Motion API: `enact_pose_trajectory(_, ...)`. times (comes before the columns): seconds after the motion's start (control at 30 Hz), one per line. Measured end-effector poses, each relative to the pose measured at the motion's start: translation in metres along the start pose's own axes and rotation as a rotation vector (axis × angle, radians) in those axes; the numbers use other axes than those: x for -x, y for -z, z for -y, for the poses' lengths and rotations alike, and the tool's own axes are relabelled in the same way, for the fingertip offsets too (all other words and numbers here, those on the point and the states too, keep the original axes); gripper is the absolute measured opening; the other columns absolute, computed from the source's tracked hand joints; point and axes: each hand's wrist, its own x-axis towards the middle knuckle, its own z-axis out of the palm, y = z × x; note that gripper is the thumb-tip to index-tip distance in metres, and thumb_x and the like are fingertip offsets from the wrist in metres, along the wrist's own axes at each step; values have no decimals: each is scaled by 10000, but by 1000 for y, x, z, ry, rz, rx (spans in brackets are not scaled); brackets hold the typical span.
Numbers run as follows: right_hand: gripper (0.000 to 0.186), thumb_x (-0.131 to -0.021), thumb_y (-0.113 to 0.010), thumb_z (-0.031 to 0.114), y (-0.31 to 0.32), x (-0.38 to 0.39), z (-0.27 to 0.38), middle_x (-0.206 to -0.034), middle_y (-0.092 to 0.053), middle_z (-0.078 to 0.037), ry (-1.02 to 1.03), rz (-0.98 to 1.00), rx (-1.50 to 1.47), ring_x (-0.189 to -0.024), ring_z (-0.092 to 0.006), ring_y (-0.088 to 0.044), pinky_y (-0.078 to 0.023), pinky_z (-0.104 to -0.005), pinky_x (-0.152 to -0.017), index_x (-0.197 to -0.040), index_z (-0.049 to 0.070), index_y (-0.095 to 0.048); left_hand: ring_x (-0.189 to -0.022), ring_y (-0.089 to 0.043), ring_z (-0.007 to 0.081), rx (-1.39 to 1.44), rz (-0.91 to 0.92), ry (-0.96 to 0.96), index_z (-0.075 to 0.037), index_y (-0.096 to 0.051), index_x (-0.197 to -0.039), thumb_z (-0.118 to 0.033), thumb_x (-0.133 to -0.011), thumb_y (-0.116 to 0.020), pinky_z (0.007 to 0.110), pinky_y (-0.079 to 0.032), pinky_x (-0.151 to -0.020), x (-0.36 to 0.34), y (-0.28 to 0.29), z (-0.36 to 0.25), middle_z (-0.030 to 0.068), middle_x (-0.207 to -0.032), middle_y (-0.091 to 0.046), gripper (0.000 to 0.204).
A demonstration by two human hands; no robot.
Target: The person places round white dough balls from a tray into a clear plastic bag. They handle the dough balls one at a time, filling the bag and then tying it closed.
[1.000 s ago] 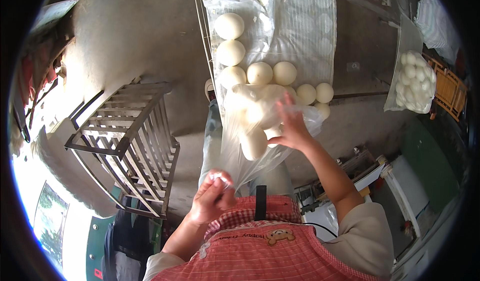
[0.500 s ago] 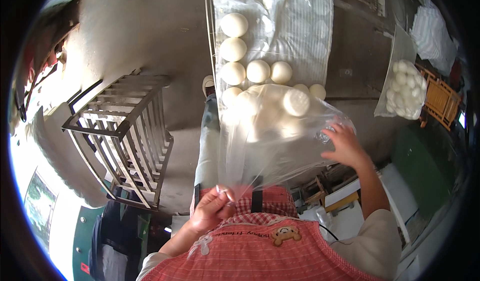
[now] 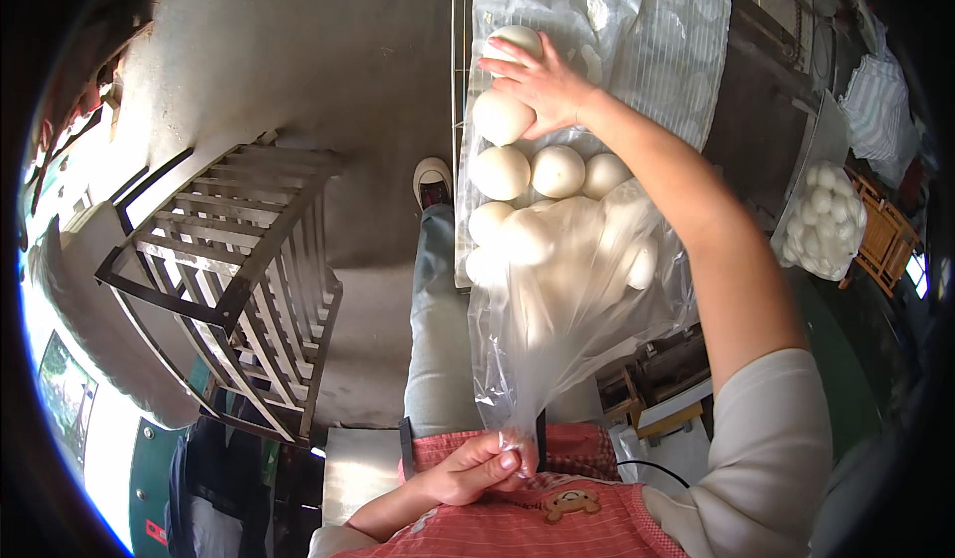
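My left hand (image 3: 489, 465) pinches the gathered mouth of a clear plastic bag (image 3: 587, 329), close to my red apron. The bag spreads away from me over several smooth white balls, some blurred behind the film; I cannot tell what they are made of. My right hand (image 3: 542, 86) is at the left side of the sheet, fingers curled over a far white ball (image 3: 515, 46) and thumb beside a nearer white ball (image 3: 501, 118). Nearer still, a short row of white balls (image 3: 557, 171) rests on the sheet, beyond the bag.
The translucent ribbed sheet (image 3: 662, 71) covers the long surface before me. A slatted metal rack (image 3: 239, 260) stands on the left. At right are a bag of white balls (image 3: 824, 215), a small wooden chair (image 3: 880, 225) and a striped sack (image 3: 877, 110).
My right hand has left the side of the plastic bag and reached forward to the far white balls. My left hand keeps the bag's mouth. The whole view has shifted.
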Motion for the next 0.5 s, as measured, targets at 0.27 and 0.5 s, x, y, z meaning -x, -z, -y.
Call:
enact_pose_trajectory(0.27, 776, -641, -586, 719, 82, -77, -4, -1118, -588, -108, -328, 362, -310, -1109, -239, -519, -428, -539, -829, -930, 4, -668, -590, -294, 76, -8, -28, 50, -50, -483, -964, -245, -997, -347, 215, -257, -528, -1, -12, -8, -14, -717, -359, 240)
enact_pose_trajectory(0.5, 571, -898, -450, 488, 141, 44, -9, -1086, -606, -107, -237, -422, -1474, -941, -181, -566, -471, -313, -732, -1166, -8, -540, -586, -325, 89, -56, -96, -60, -56, -485, -971, -253, -992, -365, 219, -273, -539, -11, -30, 3, -6, -691, -371, 232)
